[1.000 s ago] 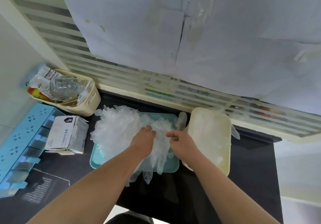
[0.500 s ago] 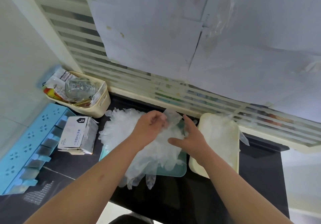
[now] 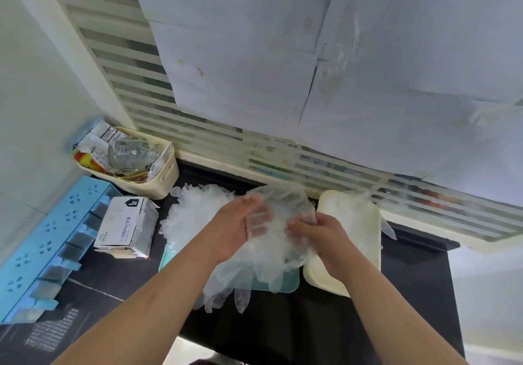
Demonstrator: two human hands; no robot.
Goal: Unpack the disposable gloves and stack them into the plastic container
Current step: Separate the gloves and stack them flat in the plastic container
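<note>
A heap of clear disposable gloves (image 3: 195, 217) lies on a teal tray (image 3: 288, 285) in the middle of the dark counter, with some fingers hanging over the tray's front edge. My left hand (image 3: 240, 228) and my right hand (image 3: 319, 231) hold one clear glove (image 3: 285, 203) lifted between them above the heap. The left fingers lie under its thin film; the right hand pinches its edge. A cream plastic container (image 3: 365, 223) stands just right of the tray with clear gloves inside. The opened glove box (image 3: 124, 228) sits to the left.
A cream basket (image 3: 164, 175) with packets and a glass jar stands at the back left. A light blue perforated rack (image 3: 42, 245) lies along the left edge. A striped window frame with taped paper sheets runs behind the counter. The counter's front edge is near my forearms.
Both hands have risen from the heap and drawn a single glove up and to the right, spreading it between them. The view has tilted slightly.
</note>
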